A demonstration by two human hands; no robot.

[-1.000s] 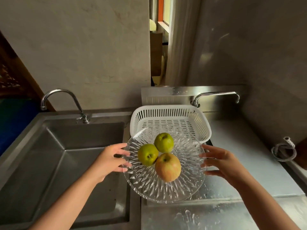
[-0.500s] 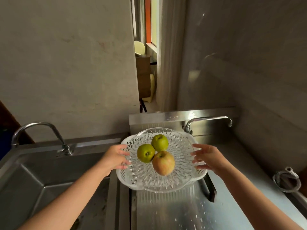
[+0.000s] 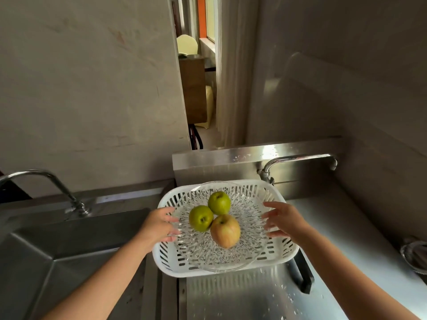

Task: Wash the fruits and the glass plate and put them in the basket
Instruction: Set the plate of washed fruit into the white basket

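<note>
A cut-glass plate [image 3: 245, 229] lies in the white slotted basket [image 3: 286, 252], its front rim over the basket's near edge. On it are two green fruits [image 3: 201, 218] [image 3: 219, 203] and a reddish-yellow apple [image 3: 225, 230], all touching one another. My left hand [image 3: 158, 226] grips the plate's left rim with curled fingers. My right hand [image 3: 283, 221] is at the right rim, fingers spread and fairly straight, touching the glass.
The basket stands on a wet steel drainboard [image 3: 242, 296] under a wall tap [image 3: 300, 161]. A deep steel sink [image 3: 57, 257] with its own tap [image 3: 46, 181] lies to the left. A round metal object [image 3: 414, 257] sits at the right edge.
Both hands carried the plate with the fruits forward and lowered it from above the counter into the basket. My right hand's fingers have spread wider.
</note>
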